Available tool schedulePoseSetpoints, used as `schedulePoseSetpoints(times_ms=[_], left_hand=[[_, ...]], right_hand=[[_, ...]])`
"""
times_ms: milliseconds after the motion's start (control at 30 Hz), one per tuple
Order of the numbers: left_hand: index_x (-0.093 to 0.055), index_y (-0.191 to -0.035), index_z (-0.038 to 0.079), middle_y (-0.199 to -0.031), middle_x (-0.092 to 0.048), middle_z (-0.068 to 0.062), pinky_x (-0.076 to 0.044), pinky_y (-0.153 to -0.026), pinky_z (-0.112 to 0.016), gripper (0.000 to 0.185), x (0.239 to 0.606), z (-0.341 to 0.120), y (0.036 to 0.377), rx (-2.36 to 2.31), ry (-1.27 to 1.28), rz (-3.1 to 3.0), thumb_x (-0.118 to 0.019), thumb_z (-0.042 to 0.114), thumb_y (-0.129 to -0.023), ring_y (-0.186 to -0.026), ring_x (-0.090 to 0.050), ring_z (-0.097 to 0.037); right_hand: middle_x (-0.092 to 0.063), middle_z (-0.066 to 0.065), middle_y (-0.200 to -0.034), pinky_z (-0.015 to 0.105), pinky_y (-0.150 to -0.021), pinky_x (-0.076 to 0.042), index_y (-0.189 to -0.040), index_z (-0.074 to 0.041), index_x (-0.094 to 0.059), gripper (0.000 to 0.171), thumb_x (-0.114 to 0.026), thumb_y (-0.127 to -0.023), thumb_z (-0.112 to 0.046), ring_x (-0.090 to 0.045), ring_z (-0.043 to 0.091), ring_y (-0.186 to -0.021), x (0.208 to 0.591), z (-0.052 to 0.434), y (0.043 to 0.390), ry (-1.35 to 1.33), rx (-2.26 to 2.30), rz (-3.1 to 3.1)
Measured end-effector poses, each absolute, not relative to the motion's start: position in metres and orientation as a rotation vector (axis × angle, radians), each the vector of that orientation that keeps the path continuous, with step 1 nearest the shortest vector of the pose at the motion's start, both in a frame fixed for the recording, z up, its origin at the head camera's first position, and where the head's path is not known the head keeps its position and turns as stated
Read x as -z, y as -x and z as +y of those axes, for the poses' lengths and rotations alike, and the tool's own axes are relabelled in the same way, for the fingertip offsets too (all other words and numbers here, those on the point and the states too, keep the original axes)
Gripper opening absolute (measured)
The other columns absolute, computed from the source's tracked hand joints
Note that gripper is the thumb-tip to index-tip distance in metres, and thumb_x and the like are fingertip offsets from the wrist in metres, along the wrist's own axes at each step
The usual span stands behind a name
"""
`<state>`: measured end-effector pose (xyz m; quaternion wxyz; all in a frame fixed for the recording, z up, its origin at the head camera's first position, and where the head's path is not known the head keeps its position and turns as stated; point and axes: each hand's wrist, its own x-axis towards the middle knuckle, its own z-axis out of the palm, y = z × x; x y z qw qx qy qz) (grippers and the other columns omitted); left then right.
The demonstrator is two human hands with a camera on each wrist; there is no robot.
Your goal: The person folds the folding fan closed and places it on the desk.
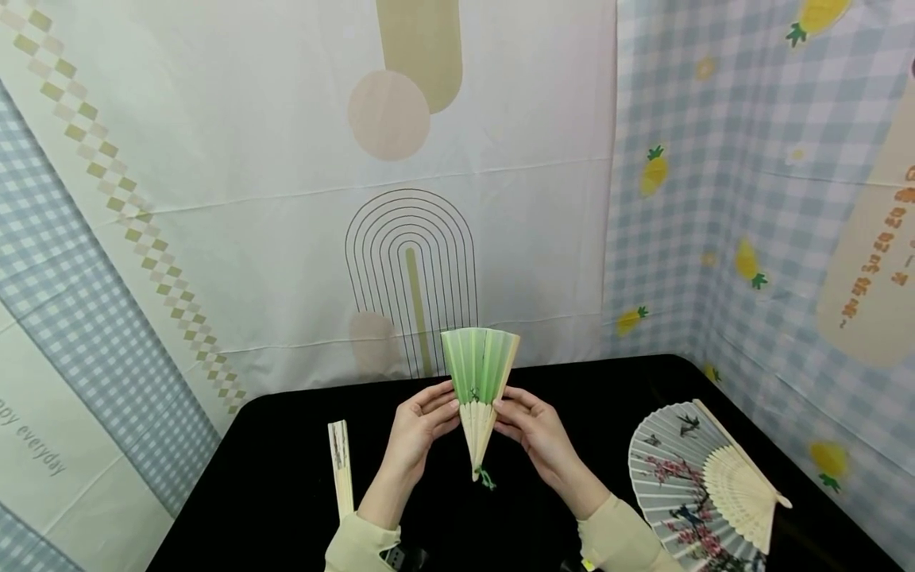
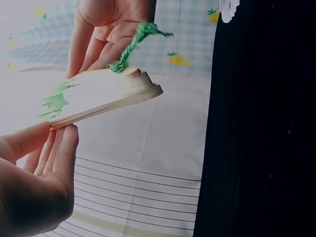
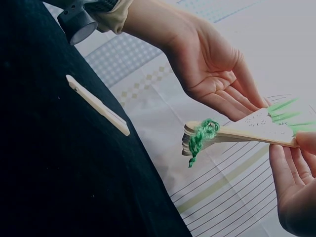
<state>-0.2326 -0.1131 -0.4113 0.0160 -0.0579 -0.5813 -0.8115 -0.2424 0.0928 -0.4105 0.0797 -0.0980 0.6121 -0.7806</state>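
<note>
A green folding fan [image 1: 480, 365], partly spread, is held upright above the black table between both hands. My left hand [image 1: 417, 425] pinches its left outer rib between thumb and fingers. On the other side, my right hand [image 1: 536, 433] pinches the right outer rib the same way. Pale wooden ribs narrow to a pivot at the bottom, where a green cord tassel [image 1: 486, 477] hangs. Seen close in the right wrist view, the tassel [image 3: 202, 138] is knotted at the stacked rib ends. The left wrist view shows fingertips of both hands on the fan's edges.
A closed folding fan [image 1: 341, 469] lies on the black table [image 1: 279, 445] to the left. At the right lies a spread grey fan [image 1: 672, 469] with pink blossoms and birds. Patterned cloth [image 1: 529, 238] hangs behind the table and at both sides.
</note>
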Motion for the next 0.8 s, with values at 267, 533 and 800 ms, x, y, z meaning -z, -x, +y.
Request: schedulePoseSetpoints(times_ms=[267,533,800], left_hand=[[-0.058,-0.135,-0.007,-0.122,-0.068,-0.019,-0.058,-0.087,-0.03,0.043,0.4133,-0.1118,0.2333,2.526,0.244,-1.817,-0.068,0.0,-0.094,-0.103,-0.07,-0.019],[-0.057,-0.137,-0.005,-0.123,-0.067,-0.018,-0.057,-0.087,-0.03,0.046,0.4139,-0.1108,0.2342,2.519,0.248,-1.865,-0.07,0.003,-0.093,-0.104,-0.069,-0.019],[-0.056,-0.138,-0.007,-0.123,-0.067,-0.02,-0.058,-0.089,-0.032,0.047,0.4133,-0.1095,0.2324,2.523,0.255,-1.883,-0.069,0.003,-0.094,-0.104,-0.069,-0.02]], right_hand=[[-0.07,0.013,-0.117,0.032,-0.091,-0.057,-0.141,0.009,-0.049,0.05,-0.065,-0.099,-0.013,-0.07,0.016,-0.099,0.4102,0.0927,0.242,0.299,2.323,1.83],[-0.071,0.012,-0.115,0.031,-0.089,-0.057,-0.14,0.01,-0.051,0.049,-0.066,-0.099,-0.012,-0.071,0.016,-0.097,0.4086,0.0904,0.2412,0.308,2.324,1.833],[-0.07,0.011,-0.117,0.031,-0.089,-0.057,-0.141,0.009,-0.05,0.05,-0.066,-0.099,-0.013,-0.07,0.016,-0.099,0.411,0.0914,0.2392,0.314,2.312,1.82]])
